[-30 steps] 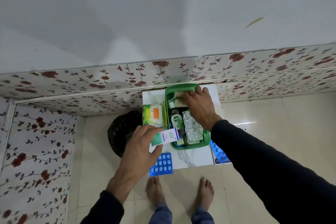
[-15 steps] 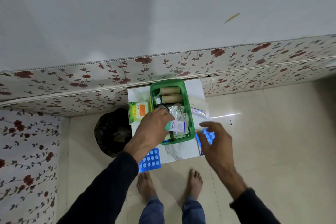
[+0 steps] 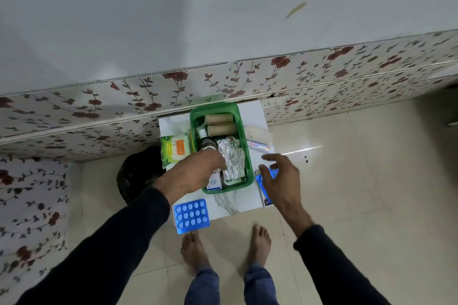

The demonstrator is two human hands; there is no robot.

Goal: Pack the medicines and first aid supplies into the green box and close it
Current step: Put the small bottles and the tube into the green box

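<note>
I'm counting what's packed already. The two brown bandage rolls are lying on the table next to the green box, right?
Not quite. The head view shows the two brown bandage rolls lying inside the green box, at its far end, not on the table next to it. There are indeed two and they are brown.

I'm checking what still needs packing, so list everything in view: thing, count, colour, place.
green box: 1, green, on table, open
bandage rolls: 2, tan, box's far end
foil strips: several, silver, in box
dark bottle: 1, in box
small carton: 1, white-teal, box's near end
cotton swab pack: 1, green-orange, left of box
tube: 1, white, right of box
gauze: 1, white, right of box
blue blister pack: 1, table's near-left edge
second blue pack: 1, under right hand
table: 1, white
black bag: 1, floor
left hand: in box
right hand: open
feet: 2, bare
</note>
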